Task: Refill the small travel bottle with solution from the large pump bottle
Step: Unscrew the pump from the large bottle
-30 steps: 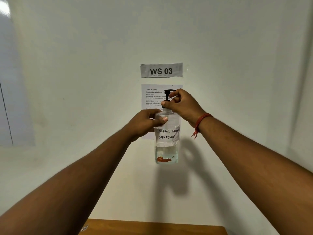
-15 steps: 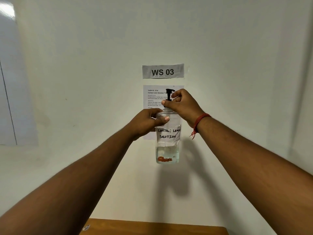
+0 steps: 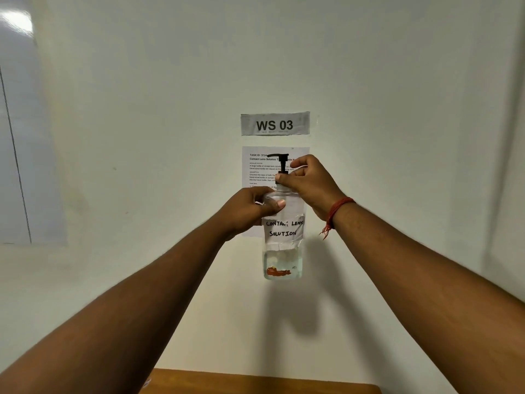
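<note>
Clear plastic pump bottle [image 3: 282, 237] w/ paper label: left hand [image 3: 250, 211] fingers clamp shoulder, right hand [image 3: 308, 186] pinches black collar.

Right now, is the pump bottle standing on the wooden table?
No, both hands hold the pump bottle up in front of the wall, well above the wooden table.

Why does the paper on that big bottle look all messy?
The handwritten label on the pump bottle has a ragged, torn bottom edge and sits slightly crooked. Nothing is spilled.
</note>
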